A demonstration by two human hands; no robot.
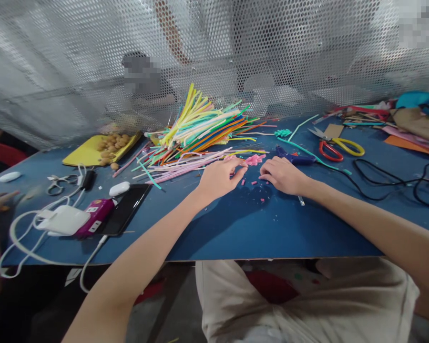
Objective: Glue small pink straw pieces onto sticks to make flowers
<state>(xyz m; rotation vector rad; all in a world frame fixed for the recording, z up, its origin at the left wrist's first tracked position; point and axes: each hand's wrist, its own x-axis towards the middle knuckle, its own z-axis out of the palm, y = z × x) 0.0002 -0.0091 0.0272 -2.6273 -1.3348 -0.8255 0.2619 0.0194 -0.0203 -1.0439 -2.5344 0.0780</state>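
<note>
Right now, your left hand [219,178] reaches in over the blue surface [214,228], its thumb and forefinger closed on a pink fuzzy piece [255,159]. That piece lies at the middle of your work area, in front of the heaped pipe cleaners [203,126]. Its long axis runs roughly left to right across your view, near parallel to the surface's front edge; the freer end points right, tipped slightly away from you, and the other end is partly hidden behind your left hand.

Your right hand [284,175] sits just beyond that right end, palm down, its fingers curled toward the piece. You cannot tell from this view whether those fingers grasp anything. A dark blue glue gun [302,160] lies just behind your right hand, and a clear stick [301,201] pokes out from under your right wrist. Small pink scraps [254,183] dot the surface between your hands. Farther right, red-and-yellow-handled scissors [338,144] lie with their blades pointing up and left.
</note>
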